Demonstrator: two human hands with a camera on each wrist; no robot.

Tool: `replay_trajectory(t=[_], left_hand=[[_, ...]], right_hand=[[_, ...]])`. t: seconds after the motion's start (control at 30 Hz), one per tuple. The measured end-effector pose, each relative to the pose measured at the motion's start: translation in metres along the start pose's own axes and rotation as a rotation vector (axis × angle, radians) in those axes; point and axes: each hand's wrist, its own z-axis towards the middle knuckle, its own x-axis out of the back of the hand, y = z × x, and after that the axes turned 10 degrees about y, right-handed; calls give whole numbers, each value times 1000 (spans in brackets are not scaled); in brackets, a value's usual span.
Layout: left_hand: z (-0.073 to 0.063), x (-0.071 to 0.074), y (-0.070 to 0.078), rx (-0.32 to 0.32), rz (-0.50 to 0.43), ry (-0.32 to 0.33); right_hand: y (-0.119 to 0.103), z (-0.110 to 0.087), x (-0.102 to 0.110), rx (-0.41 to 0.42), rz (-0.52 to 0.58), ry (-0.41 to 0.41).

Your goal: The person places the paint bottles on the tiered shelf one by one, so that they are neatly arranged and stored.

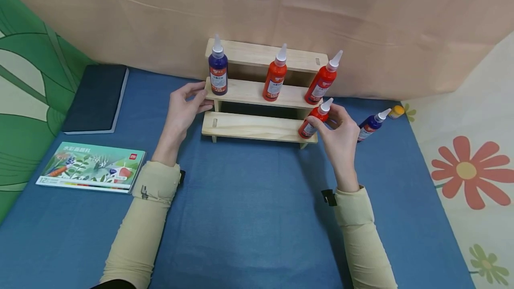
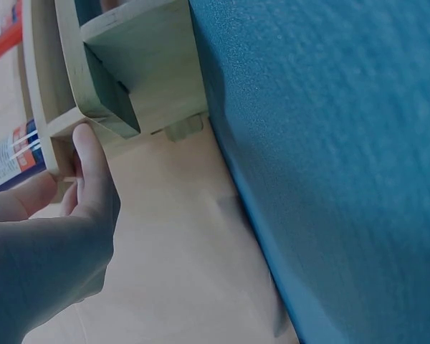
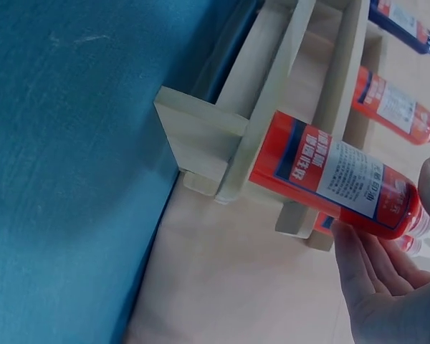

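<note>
A three-step wooden rack (image 1: 257, 127) stands at the back of the table. My left hand (image 1: 185, 104) pinches the left end of its middle step, thumb and fingers at the board's edge (image 2: 57, 154). My right hand (image 1: 339, 132) holds a red squeeze bottle (image 1: 313, 120) with a white nozzle, its base at the right end of the lowest step. In the right wrist view, the fingers lie along the side of this red bottle (image 3: 337, 175), near its neck. On the middle step are a blue bottle (image 1: 218, 72) at left and two red bottles, one central (image 1: 275, 77), one right (image 1: 322, 83).
Right of my right hand is another blue bottle (image 1: 371, 126), with a small yellow-capped item (image 1: 396, 111) beyond it. At left lie a dark notebook (image 1: 96, 99) and a green illustrated box (image 1: 92, 166). A beige cloth (image 1: 257, 3) hangs behind the rack.
</note>
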Motion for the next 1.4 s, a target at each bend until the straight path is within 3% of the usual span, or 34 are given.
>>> replay_trajectory(t=[0.4,0.7,1.07,1.4], left_hand=[[1,-2,0,-1,11,-10],[-1,-1,0,1,10,-10],[-2,0,0,-7,4,-6],[-2,0,1,-9,-1,-8]], right_hand=[[-5,3,17,-5,91,45],[-6,10,30,24,86,113],[10,29,58,5,97,307],[30,42,72,-38,67,401]])
